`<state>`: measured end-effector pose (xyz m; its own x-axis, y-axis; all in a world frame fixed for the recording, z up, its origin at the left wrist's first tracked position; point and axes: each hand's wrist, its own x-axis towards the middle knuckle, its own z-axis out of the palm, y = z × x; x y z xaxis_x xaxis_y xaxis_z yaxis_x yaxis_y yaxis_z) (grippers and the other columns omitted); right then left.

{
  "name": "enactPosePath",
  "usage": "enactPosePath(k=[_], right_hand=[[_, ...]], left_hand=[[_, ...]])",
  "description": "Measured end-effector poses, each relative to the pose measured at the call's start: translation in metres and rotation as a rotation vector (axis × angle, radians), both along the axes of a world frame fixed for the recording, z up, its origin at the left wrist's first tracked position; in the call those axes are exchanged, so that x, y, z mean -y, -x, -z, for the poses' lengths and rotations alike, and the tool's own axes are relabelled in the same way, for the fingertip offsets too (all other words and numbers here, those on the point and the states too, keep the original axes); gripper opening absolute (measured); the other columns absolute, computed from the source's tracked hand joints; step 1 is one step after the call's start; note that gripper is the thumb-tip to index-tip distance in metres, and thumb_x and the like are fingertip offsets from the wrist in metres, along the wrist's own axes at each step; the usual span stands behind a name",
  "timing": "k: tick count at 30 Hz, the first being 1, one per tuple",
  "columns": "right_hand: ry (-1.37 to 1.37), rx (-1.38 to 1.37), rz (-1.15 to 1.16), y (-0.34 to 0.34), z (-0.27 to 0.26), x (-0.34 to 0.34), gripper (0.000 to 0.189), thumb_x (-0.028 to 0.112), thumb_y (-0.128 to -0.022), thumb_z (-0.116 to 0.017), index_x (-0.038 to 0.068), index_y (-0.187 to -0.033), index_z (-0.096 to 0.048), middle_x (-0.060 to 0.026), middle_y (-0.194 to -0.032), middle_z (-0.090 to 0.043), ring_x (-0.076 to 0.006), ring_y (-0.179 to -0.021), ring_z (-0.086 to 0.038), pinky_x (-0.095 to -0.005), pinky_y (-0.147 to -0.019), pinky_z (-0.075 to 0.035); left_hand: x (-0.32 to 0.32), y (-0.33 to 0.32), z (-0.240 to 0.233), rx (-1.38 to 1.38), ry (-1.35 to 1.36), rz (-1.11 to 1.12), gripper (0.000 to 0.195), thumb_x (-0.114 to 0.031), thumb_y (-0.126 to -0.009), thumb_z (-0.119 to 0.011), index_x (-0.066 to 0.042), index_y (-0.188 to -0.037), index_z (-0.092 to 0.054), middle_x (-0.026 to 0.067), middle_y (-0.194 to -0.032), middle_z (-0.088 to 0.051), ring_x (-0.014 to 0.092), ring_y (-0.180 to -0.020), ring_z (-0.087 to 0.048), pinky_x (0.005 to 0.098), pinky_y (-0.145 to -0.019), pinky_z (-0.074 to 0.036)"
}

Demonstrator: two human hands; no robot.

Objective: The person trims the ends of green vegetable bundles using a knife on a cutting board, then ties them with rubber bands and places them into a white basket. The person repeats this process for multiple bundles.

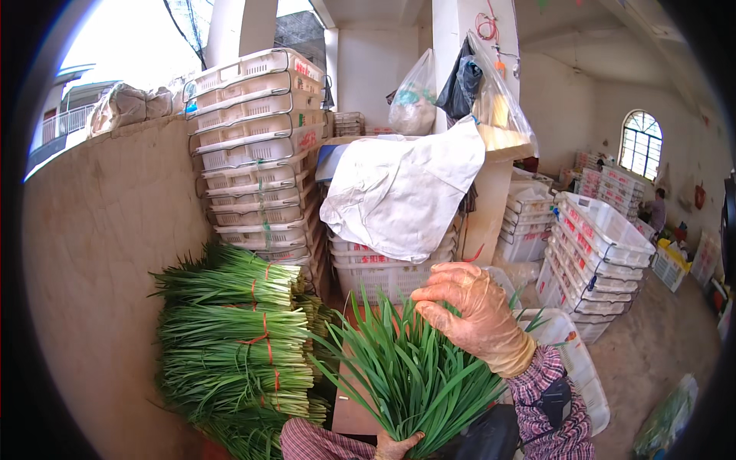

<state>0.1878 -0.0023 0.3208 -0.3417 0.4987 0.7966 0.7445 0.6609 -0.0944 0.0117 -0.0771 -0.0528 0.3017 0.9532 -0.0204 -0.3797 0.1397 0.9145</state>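
My left hand [397, 446], at the bottom edge, grips the lower part of a loose sheaf of garlic chives [417, 368], whose long green leaves fan upward and outward. My right hand [474, 313], in a thin translucent glove, is raised over the leaf tips. Its fingers are bent, the thumb is a little apart, and nothing shows in its grasp. To the left rises a pile of tied chive bundles [236, 339], pale cut ends facing right, bound with red ties [265, 338]. Under the sheaf lies a brown board [352, 411], partly hidden by leaves.
Stacked white plastic crates [259, 149] stand behind the bundles, beside a low wall [109, 247]. White cloth [405, 190] covers crates ahead. More crates [598, 259] stand at right, near a white basket [586, 368]. A person [657, 208] is far back. Plastic bags [500, 109] hang from a pillar.
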Motion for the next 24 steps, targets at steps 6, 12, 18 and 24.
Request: enactPosePath(k=[6, 12, 18, 24], right_hand=[[0.210, 0.088, -0.001, 0.003, 0.006, -0.018, 0.035, 0.040, -0.091, -0.079, 0.009, -0.109, -0.082, -0.0109, -0.111, -0.077, -0.0341, -0.122, -0.066, -0.0458, -0.107, -0.051], [0.288, 0.155, 0.040, 0.005, 0.016, -0.018, 0.031, 0.037, -0.091, -0.076, 0.009, -0.104, -0.081, -0.0100, -0.106, -0.076, -0.0327, -0.113, -0.069, -0.0459, -0.102, -0.052], [0.146, 0.225, 0.057, 0.004, 0.025, -0.024, 0.022, 0.029, -0.090, -0.072, 0.007, -0.090, -0.076, -0.0128, -0.093, -0.072, -0.0354, -0.099, -0.069, -0.0495, -0.094, -0.052], [-0.041, 0.099, 0.122, -0.009, 0.031, -0.036, 0.019, 0.025, -0.088, -0.073, 0.006, -0.087, -0.068, -0.0154, -0.088, -0.069, -0.0387, -0.091, -0.067, -0.0501, -0.087, -0.054]], left_hand=[[0.005, -0.004, 0.013, 0.024, 0.038, 0.061, 0.048, -0.003, -0.087, -0.087, 0.003, -0.131, -0.070, 0.0096, -0.119, -0.077, 0.021, -0.103, -0.072, 0.0383, -0.092, -0.060], [0.009, -0.001, 0.010, 0.029, -0.011, 0.100, 0.048, -0.003, -0.087, -0.085, 0.003, -0.132, -0.070, 0.0102, -0.122, -0.077, 0.022, -0.104, -0.072, 0.0385, -0.093, -0.060], [0.014, 0.003, 0.002, 0.011, 0.042, 0.117, 0.049, -0.004, -0.087, -0.085, 0.002, -0.133, -0.069, 0.0100, -0.120, -0.077, 0.023, -0.104, -0.072, 0.0390, -0.093, -0.059], [0.002, 0.005, -0.013, -0.014, -0.107, -0.048, 0.053, -0.002, -0.081, -0.089, 0.005, -0.129, -0.067, 0.0132, -0.119, -0.076, 0.026, -0.101, -0.072, 0.0409, -0.093, -0.060]])
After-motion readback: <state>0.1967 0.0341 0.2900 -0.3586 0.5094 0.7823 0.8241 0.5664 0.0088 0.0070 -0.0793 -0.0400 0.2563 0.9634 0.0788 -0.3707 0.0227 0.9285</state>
